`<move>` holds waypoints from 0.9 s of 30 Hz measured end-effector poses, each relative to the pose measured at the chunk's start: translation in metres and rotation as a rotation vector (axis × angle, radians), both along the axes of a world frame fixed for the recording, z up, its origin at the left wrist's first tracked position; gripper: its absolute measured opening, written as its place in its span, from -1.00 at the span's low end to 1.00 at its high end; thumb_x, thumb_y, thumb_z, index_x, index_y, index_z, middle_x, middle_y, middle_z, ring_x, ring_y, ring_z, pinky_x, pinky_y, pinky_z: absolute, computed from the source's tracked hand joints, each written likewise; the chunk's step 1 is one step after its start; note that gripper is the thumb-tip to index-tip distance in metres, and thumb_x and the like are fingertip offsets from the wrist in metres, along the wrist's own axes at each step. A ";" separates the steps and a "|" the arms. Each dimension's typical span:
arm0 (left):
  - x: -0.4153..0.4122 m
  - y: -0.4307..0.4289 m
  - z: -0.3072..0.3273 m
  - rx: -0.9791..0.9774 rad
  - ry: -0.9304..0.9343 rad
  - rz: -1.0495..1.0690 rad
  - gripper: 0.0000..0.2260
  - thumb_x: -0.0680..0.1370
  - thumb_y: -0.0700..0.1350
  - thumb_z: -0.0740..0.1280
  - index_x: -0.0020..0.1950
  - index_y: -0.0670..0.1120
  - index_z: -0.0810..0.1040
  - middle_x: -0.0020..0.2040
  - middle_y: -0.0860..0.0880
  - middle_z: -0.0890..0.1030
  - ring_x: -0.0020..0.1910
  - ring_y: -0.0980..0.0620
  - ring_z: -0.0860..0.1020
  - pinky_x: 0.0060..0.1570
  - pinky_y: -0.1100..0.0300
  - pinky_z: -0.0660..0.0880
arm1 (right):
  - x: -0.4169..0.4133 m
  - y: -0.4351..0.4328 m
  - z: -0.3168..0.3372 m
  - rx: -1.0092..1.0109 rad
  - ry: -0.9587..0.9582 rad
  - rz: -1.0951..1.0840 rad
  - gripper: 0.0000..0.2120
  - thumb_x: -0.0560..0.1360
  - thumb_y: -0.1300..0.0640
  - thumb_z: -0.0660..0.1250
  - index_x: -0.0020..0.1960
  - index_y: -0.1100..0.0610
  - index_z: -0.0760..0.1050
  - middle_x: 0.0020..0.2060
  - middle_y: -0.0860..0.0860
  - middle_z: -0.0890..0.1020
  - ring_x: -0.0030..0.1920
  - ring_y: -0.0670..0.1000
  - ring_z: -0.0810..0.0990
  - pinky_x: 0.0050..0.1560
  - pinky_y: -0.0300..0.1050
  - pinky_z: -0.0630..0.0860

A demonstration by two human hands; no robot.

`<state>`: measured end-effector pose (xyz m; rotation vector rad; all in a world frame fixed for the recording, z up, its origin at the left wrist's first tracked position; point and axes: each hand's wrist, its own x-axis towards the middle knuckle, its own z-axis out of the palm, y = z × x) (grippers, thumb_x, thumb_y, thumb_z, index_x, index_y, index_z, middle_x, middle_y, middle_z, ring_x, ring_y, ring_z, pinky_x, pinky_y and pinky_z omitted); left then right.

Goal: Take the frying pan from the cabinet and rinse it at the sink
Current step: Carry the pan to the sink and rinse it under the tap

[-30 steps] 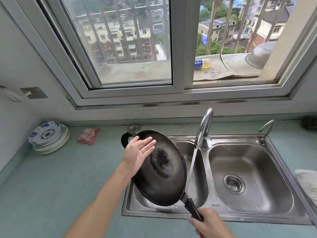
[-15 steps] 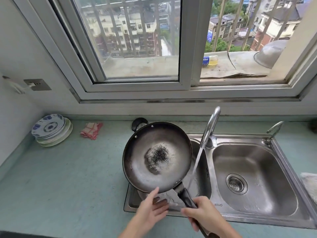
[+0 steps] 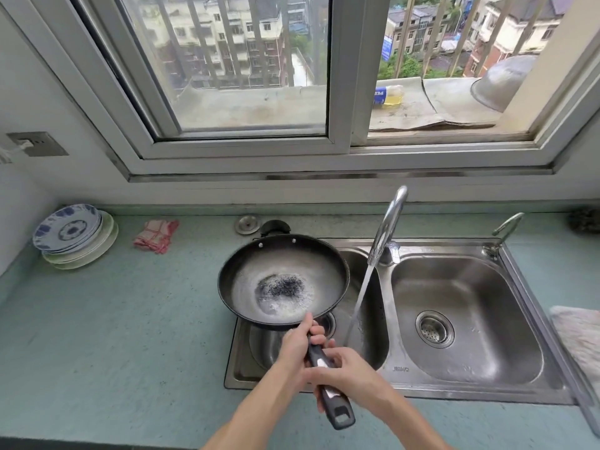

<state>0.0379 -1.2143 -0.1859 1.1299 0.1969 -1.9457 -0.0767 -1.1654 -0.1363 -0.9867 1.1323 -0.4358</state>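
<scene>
Frying pan [image 3: 282,280], dark-rimmed with a charred patch at its centre and a wet sheen around it, is held roughly level above the left basin of a steel double sink [image 3: 487,297]. The sink is set into the right half of a pale green surface [image 3: 113,336] beneath a wide sliding window [image 3: 246,92] facing apartment blocks. Two bare arms reach in from the near edge. The left grip [image 3: 293,349] is wrapped around the black handle [image 3: 328,384] close to the pan's rim, thumb pointing toward the rim. The right grip [image 3: 344,371] is curled around the same handle just behind it, and the handle's end juts out toward the near edge. A stack of plates [image 3: 73,233], the top ones patterned in blue, leans at the far left corner of the surface. A curved faucet [image 3: 388,225], rising behind the divider between the basins, sends a thin stream of water [image 3: 358,300] down just right of the pan's rim, apart from it, into the left basin. A smaller tap [image 3: 505,232] stands at the sink's far right corner. A crumpled red-checked cloth [image 3: 156,236] lies along the far edge, between the plates and a round metal plug [image 3: 247,224].
</scene>
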 end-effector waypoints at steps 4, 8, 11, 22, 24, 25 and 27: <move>0.002 -0.007 0.006 -0.024 0.005 -0.042 -0.74 0.64 -0.08 0.25 -0.23 -0.09 0.36 -0.47 0.05 0.31 -0.64 0.18 0.28 -0.66 0.32 0.32 | -0.020 0.000 0.000 -0.038 0.002 0.061 -0.69 0.49 -0.16 0.39 -0.25 0.06 0.53 -0.39 -0.05 0.52 -0.36 -0.07 0.52 -0.31 -0.17 0.48; 0.003 -0.013 0.001 -0.064 -0.085 -0.117 -0.75 0.63 -0.07 0.25 -0.21 -0.12 0.37 -0.45 0.03 0.33 -0.63 0.19 0.27 -0.67 0.33 0.31 | -0.071 -0.022 -0.006 -0.093 0.234 -0.109 -0.67 0.60 -0.08 0.26 -0.12 0.16 0.59 -0.32 0.05 0.69 -0.29 0.07 0.70 -0.32 -0.04 0.56; 0.005 -0.019 -0.004 -0.080 -0.120 -0.153 -0.76 0.62 -0.07 0.27 -0.19 -0.12 0.37 -0.44 0.02 0.34 -0.62 0.18 0.29 -0.67 0.31 0.33 | -0.112 -0.063 -0.029 -0.373 0.678 -0.244 -0.89 0.56 0.13 0.29 0.05 0.05 0.57 -0.04 -0.01 0.69 0.00 0.04 0.68 0.07 0.00 0.58; 0.005 -0.025 -0.010 -0.070 -0.144 -0.186 -0.77 0.62 -0.06 0.26 -0.19 -0.11 0.35 -0.43 0.03 0.31 -0.62 0.17 0.26 -0.68 0.32 0.29 | -0.127 -0.134 -0.043 -0.535 1.107 0.173 -0.37 0.44 0.37 0.21 0.49 0.26 0.19 0.56 0.15 0.14 0.55 0.16 0.15 0.51 0.05 0.23; 0.007 -0.026 -0.013 -0.065 -0.143 -0.197 -0.76 0.62 -0.05 0.26 -0.20 -0.11 0.35 -0.43 0.03 0.31 -0.63 0.17 0.26 -0.68 0.31 0.29 | -0.127 -0.133 -0.048 -0.551 1.114 0.189 -0.34 0.42 0.36 0.24 0.51 0.26 0.17 0.58 0.16 0.09 0.56 0.15 0.11 0.53 0.03 0.18; 0.007 -0.026 -0.014 -0.063 -0.143 -0.199 -0.76 0.62 -0.05 0.26 -0.20 -0.11 0.35 -0.43 0.03 0.32 -0.63 0.16 0.27 -0.67 0.31 0.29 | -0.129 -0.132 -0.050 -0.553 1.116 0.210 -0.32 0.42 0.36 0.24 0.51 0.25 0.17 0.58 0.15 0.08 0.57 0.13 0.11 0.54 0.04 0.16; 0.005 -0.025 -0.014 -0.063 -0.147 -0.204 -0.76 0.63 -0.06 0.25 -0.20 -0.11 0.35 -0.44 0.03 0.33 -0.63 0.16 0.28 -0.67 0.31 0.30 | -0.133 -0.130 -0.053 -0.520 1.123 0.282 -0.33 0.43 0.35 0.21 0.52 0.20 0.17 0.60 0.09 0.04 0.56 0.08 0.13 0.55 0.07 0.12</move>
